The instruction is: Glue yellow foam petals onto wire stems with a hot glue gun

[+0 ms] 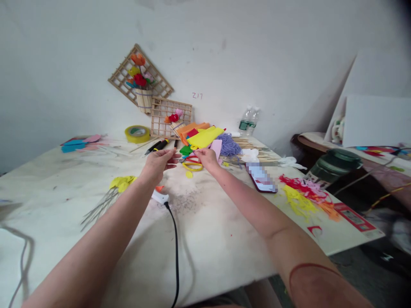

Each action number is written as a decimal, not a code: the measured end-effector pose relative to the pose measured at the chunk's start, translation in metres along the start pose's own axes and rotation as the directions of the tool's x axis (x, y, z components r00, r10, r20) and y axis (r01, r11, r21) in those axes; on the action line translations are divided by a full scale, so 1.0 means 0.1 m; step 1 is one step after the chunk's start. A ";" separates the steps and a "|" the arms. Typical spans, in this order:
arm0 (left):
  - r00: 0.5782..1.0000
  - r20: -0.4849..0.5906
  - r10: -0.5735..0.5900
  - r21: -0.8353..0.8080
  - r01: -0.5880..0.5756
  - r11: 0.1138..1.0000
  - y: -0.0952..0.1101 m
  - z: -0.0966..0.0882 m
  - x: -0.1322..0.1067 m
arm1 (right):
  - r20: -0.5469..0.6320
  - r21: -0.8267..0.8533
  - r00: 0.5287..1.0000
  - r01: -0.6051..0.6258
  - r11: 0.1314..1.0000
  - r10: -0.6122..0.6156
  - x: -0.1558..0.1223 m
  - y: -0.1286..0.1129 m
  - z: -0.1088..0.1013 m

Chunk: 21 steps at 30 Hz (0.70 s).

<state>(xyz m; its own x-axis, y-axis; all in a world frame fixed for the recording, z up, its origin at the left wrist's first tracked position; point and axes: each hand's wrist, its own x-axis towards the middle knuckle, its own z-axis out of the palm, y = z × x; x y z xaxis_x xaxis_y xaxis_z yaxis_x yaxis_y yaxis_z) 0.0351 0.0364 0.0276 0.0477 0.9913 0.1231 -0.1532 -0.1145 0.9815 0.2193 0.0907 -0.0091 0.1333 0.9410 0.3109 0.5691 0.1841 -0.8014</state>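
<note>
My left hand (159,165) hovers over the middle of the table, left of the scissors, its fingers loosely bent and apart; I see nothing held in it. My right hand (208,158) is just right of the scissors, fingertips pinched together by the colored felt; what they grip is too small to make out. Between the hands lie scissors (192,166) with red and yellow handles. Behind them are a yellow felt sheet (206,137), an orange felt piece (186,133) and a green piece (185,150). A small yellow disc (189,174) lies in front.
A white corded tool (160,196) lies below my left hand, beside yellow petals on stems (123,184). A phone (261,177), purple yarn (229,145) and colored shreds (300,199) lie right. Yellow tape (137,133) and flower lattices (171,107) stand behind.
</note>
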 end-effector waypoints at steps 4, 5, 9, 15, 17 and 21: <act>1.000 -0.004 -0.022 0.051 0.022 0.998 0.08 -0.04 -0.01 | -0.020 -0.454 0.995 0.077 0.888 -0.097 0.24 0.03 -0.06; 1.000 -0.007 -0.016 0.062 0.017 0.998 0.10 -0.05 -0.01 | -0.002 -0.533 0.993 0.097 0.840 -0.116 0.30 0.02 -0.06; 1.000 -0.007 -0.010 0.065 0.010 0.998 0.16 -0.07 -0.03 | 0.077 -0.720 0.990 0.139 0.680 -0.120 0.53 -0.05 0.03; 0.999 0.015 -0.049 0.065 0.048 0.997 0.18 -0.12 -0.02 | 0.203 -0.834 0.978 0.199 0.514 -0.050 0.79 -0.12 0.21; 0.999 0.016 -0.049 0.064 0.048 0.997 0.18 -0.14 -0.01 | 0.253 -0.865 0.966 0.247 0.438 -0.044 0.85 -0.14 0.26; 0.999 0.009 -0.038 0.053 0.038 0.998 0.18 -0.19 0.01 | 0.408 -0.869 0.913 0.382 0.315 0.021 0.93 -0.19 0.32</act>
<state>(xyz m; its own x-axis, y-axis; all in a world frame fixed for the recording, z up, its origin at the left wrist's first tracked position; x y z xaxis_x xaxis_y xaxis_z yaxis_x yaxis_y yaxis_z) 0.0140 0.0368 0.0432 0.0623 0.9943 0.0868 -0.0988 -0.0804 0.9919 0.1948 0.1835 0.0191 -0.1977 0.9785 0.0580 0.9353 0.1706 0.3102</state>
